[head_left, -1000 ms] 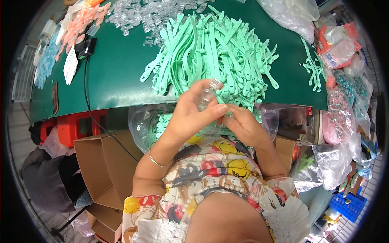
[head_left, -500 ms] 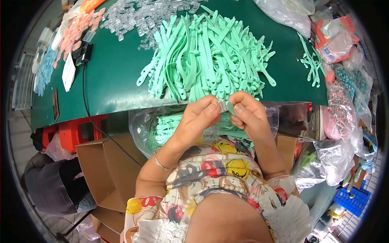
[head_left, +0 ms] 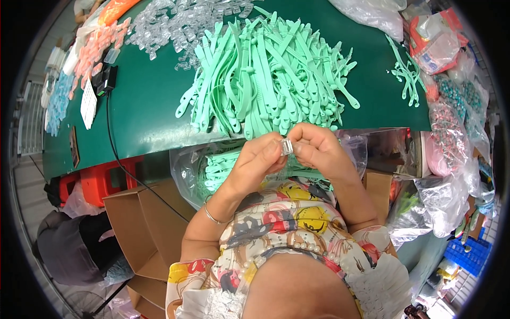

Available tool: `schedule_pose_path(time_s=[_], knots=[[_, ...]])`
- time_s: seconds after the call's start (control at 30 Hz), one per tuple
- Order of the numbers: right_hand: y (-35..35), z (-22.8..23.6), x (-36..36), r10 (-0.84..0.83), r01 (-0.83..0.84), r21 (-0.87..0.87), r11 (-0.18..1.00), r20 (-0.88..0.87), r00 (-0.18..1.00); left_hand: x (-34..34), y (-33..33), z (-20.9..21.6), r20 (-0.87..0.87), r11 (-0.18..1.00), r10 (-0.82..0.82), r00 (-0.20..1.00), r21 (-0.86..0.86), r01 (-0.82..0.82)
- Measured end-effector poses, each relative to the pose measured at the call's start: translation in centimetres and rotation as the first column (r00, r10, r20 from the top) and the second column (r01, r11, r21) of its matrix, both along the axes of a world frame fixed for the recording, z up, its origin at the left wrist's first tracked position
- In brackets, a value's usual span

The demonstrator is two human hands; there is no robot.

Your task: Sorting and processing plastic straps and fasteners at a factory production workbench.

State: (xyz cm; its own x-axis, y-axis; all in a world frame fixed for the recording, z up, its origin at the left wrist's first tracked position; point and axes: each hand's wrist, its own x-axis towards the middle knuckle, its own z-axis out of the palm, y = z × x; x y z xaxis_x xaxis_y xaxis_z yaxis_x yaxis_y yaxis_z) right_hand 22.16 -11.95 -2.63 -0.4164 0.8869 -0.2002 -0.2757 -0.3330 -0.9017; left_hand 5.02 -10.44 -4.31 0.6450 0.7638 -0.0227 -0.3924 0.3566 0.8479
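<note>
Pinching a small clear plastic clip (head_left: 287,146) between the fingertips of both hands, the person holds it up just in front of the chest, above the near edge of the dark green tabletop (head_left: 143,111). The left hand (head_left: 260,159) closes thumb and forefinger on the clip's left side, and the right hand (head_left: 319,149) meets it from the other side, so the two hands nearly touch around it. Such a small, slick piece probably handles best with a light, steady fingertip grip, kept square and well in sight so it does not slip or twist. Just below the hands sits a clear plastic bag (head_left: 196,170) with mint-green rubbery straps inside. Beyond lies a large heap of the same mint-green straps (head_left: 265,74), and farther back a scatter of more clear plastic clips (head_left: 175,26).
</note>
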Motion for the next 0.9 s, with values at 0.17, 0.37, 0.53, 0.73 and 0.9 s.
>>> schedule_pose_path(time_s=[0.17, 0.37, 0.53, 0.73, 0.9], knots=[[-0.1, 0.0, 0.1, 0.002, -0.002, -0.013, 1.000, -0.029, 1.000, -0.3, -0.1, -1.0, 0.064, 0.999, -0.040, 0.997, -0.023, 0.042], [-0.3, -1.1, 0.2, 0.008, -0.004, 0.022, 1.000, -0.168, 0.986, -0.3, -0.1, -0.2, -0.067, 0.998, -0.065, 0.996, -0.019, 0.064], [-0.2, -1.5, -0.6, -0.401, 0.102, 0.659, 0.746, 0.321, 0.858, -0.5, 0.0, 0.9, -0.368, 0.964, 0.185, 0.911, 0.250, -0.095], [-0.5, -2.3, 0.2, -0.120, 0.150, 0.475, 0.867, -0.093, 0.988, -1.4, 0.6, 0.8, -0.356, 0.974, 0.086, 0.930, 0.227, -0.004], [-0.2, -2.0, -0.2, -0.120, 0.116, 0.453, 0.884, -0.020, 0.993, -1.1, -0.1, 1.9, -0.330, 0.913, 0.276, 0.903, 0.383, -0.140]])
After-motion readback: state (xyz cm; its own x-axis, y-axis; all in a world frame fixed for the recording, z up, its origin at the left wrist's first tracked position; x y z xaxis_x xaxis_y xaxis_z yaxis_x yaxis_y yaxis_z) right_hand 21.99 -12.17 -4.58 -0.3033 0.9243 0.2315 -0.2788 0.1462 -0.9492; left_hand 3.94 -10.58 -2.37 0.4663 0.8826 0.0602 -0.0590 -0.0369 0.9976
